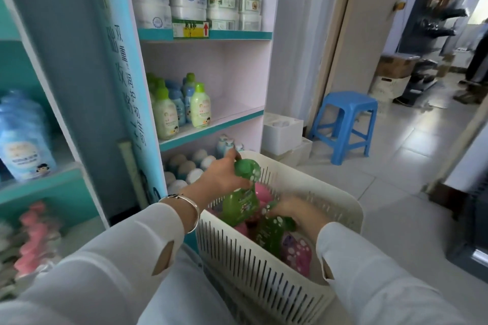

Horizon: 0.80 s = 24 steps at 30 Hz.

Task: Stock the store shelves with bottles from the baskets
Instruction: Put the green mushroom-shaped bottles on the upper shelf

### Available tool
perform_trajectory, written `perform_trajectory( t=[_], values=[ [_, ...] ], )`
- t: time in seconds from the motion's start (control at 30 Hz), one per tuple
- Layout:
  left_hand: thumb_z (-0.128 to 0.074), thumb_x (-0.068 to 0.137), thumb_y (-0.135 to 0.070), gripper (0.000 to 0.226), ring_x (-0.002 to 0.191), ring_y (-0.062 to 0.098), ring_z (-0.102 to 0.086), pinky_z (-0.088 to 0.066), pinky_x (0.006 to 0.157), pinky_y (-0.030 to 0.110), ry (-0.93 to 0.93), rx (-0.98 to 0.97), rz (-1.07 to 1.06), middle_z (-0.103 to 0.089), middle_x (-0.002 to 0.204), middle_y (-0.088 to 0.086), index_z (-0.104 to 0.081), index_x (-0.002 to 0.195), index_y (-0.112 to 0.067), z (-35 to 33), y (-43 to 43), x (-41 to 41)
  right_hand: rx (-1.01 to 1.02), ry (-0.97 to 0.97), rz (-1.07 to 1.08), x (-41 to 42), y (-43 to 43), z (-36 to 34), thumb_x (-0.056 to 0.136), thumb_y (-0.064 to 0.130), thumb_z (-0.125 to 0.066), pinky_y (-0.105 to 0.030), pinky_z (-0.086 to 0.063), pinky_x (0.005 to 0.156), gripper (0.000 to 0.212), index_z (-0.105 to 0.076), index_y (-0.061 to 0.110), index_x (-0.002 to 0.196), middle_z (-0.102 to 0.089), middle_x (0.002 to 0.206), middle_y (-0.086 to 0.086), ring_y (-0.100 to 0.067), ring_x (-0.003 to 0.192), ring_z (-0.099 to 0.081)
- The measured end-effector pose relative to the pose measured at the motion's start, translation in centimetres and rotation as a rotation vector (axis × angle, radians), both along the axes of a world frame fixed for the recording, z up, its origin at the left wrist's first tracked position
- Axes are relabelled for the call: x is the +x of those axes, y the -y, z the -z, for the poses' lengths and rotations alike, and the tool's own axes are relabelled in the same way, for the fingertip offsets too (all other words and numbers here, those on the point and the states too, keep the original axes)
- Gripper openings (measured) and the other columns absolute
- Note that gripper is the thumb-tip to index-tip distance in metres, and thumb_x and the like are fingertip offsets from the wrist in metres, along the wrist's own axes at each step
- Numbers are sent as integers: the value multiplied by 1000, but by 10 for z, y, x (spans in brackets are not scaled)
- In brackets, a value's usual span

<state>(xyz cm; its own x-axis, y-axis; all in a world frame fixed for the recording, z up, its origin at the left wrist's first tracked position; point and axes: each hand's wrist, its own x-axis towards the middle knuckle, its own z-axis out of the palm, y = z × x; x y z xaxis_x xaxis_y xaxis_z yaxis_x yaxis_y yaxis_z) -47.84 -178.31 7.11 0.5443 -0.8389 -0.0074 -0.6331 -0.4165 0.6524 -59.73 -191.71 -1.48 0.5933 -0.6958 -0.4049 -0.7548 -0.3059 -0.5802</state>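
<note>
Green bottle (241, 200) gripped at cap by left hand (221, 175); second green bottle (274, 229) grasped by right hand (295, 212) inside basket (264, 272).

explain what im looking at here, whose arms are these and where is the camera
There is no machine here. The camera sits on a person's head and looks forward and down, so the white sleeves are that person's own arms. There is only this one view.

The left hand grips a green bottle by its top, partly raised out of a white basket. The right hand reaches into the basket at a second green bottle; it is blurred, so I cannot tell whether it has closed on it. Pink bottles lie in the basket too.

To the left is a shelf already holding small bottles. A blue stool stands on the tiled floor behind.
</note>
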Motion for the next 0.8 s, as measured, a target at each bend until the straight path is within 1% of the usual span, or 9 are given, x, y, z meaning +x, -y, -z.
perform_trajectory(
  t=[0.1, 0.2, 0.27, 0.37, 0.4, 0.47, 0.6, 0.67, 0.8],
  values=[
    [-75, 74, -30, 60, 89, 19, -56, -48, 78, 30, 18, 33, 24, -58, 107, 3, -40, 121, -20, 10, 10, 2, -37, -50, -56, 3, 6, 10, 82, 21, -70, -38, -41, 103, 51, -52, 13, 129, -54, 130, -10, -27, 121, -50],
    [-75, 74, -26, 61, 99, 23, -57, -50, 88, 36, 13, 54, 65, -58, 113, 7, -40, 123, -18, 15, 16, 0, -58, -115, -99, 7, 13, 10, 83, 24, -70, -39, -41, 104, 54, -50, 15, 133, -52, 133, -9, -27, 122, -49],
    [-75, 74, -25, 60, 101, 24, -57, -50, 89, 37, 22, 70, 77, -58, 114, 8, -41, 122, -18, 14, 18, -1, -71, -147, -150, 8, 20, 9, 82, 27, -70, -41, -43, 103, 53, -52, 17, 131, -54, 131, -8, -26, 118, -51],
    [-75, 75, -23, 58, 91, 19, -55, -49, 70, 26, 18, 72, 85, -55, 104, 3, -41, 122, -18, 5, 17, 0, -79, -115, -212, 8, 21, -14, 88, 28, -61, -40, -44, 101, 41, -57, 16, 127, -57, 127, -6, -24, 114, -54],
    [-74, 76, -21, 58, 88, 18, -53, -46, 67, 22, 10, 70, 81, -53, 102, 2, -41, 123, -17, -1, 15, -1, -86, -70, -220, 7, 18, -27, 91, 24, -58, -38, -44, 100, 37, -57, 15, 127, -57, 128, -5, -24, 114, -54],
    [-73, 77, -19, 58, 91, 19, -52, -44, 72, 23, 11, 45, 63, -53, 106, 6, -41, 126, -14, -15, 8, -2, -71, 64, -241, 10, 6, -54, 90, 11, -57, -38, -44, 101, 35, -58, 10, 125, -58, 128, -7, -25, 115, -54],
    [-75, 75, -16, 58, 99, 24, -55, -47, 81, 29, -101, -74, -15, -57, 117, 11, -44, 125, -14, -44, -12, 3, 197, 327, -297, 18, -30, -93, 85, -5, -60, -35, -49, 96, 32, -56, 8, 113, -64, 111, -9, -23, 105, -61],
    [-75, 75, -17, 56, 96, 24, -57, -51, 79, 33, -173, -161, -64, -57, 113, 10, -45, 123, -14, -59, -29, 10, 303, 454, -306, 27, -46, -105, 83, -4, -63, -33, -51, 93, 36, -55, 9, 116, -66, 104, -5, -20, 99, -63],
    [-74, 78, -19, 55, 97, 25, -61, -54, 74, 36, -239, -367, -147, -59, 108, 7, -45, 125, -16, -85, -73, 32, 235, 611, -345, 63, -77, -130, 77, 10, -75, -44, -47, 101, 35, -61, 16, 109, -69, 110, -8, -26, 106, -65]
  ],
)
